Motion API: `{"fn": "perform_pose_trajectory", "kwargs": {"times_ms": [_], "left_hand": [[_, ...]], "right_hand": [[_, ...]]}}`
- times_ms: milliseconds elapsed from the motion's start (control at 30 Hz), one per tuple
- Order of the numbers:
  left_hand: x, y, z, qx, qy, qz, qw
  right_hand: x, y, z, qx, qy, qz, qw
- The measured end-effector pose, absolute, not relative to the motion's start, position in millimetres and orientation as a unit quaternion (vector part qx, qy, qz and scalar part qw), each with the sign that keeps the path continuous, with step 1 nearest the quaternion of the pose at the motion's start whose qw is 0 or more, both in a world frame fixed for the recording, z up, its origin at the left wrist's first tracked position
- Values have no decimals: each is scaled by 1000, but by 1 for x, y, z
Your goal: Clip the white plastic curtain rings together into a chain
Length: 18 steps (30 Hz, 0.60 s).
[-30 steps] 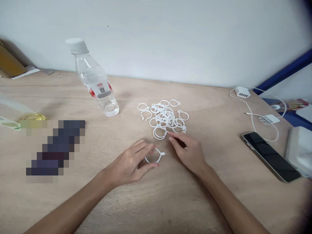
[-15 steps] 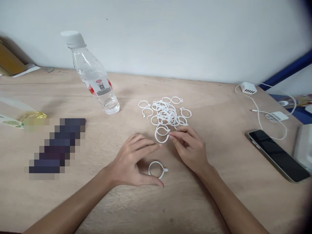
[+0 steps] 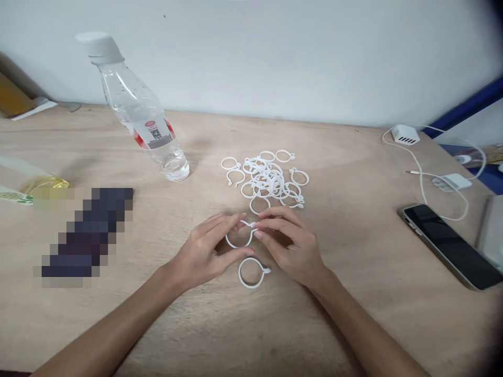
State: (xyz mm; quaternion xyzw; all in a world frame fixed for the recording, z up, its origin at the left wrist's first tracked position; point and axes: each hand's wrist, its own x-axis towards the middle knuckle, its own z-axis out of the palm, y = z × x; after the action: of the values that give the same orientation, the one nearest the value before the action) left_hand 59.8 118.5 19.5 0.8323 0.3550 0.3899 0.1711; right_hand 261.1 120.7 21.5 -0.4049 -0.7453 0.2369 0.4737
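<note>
A thin white plastic ring (image 3: 238,246) with a gap beside its knobbed end is held between my two hands. My left hand (image 3: 208,248) curls round its left side, fingertips at the top edge and thumb below. With thumb and fingertips, my right hand (image 3: 293,241) pinches the ring at its knobbed end. Just below the hands, a closed white ring (image 3: 240,272) lies flat on the wooden table (image 3: 188,335), its knob pointing right. Beyond the hands is a loose pile of similar white rings (image 3: 271,180), several overlapping.
A clear bottle (image 3: 151,125) with a white cap stands at the back left. A pixelated dark patch (image 3: 90,230) lies left of my hands. On the right are a phone (image 3: 451,243), white cables (image 3: 420,178), and white plugs (image 3: 406,134). A wall (image 3: 275,57) rises behind the table.
My right hand has brought a ring left and towards me, away from the pile. My left hand has closed in on that ring. The view has shifted slightly.
</note>
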Motion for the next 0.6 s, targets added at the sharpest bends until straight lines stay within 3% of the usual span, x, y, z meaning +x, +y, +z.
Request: {"fn": "perform_pose_trajectory", "kwargs": {"times_ms": [367, 600], "left_hand": [[60, 116, 19, 857, 316, 379, 150], [59, 115, 21, 856, 320, 363, 181]], "right_hand": [[263, 121, 25, -378, -693, 406, 461], [264, 124, 22, -362, -684, 429, 466]]}}
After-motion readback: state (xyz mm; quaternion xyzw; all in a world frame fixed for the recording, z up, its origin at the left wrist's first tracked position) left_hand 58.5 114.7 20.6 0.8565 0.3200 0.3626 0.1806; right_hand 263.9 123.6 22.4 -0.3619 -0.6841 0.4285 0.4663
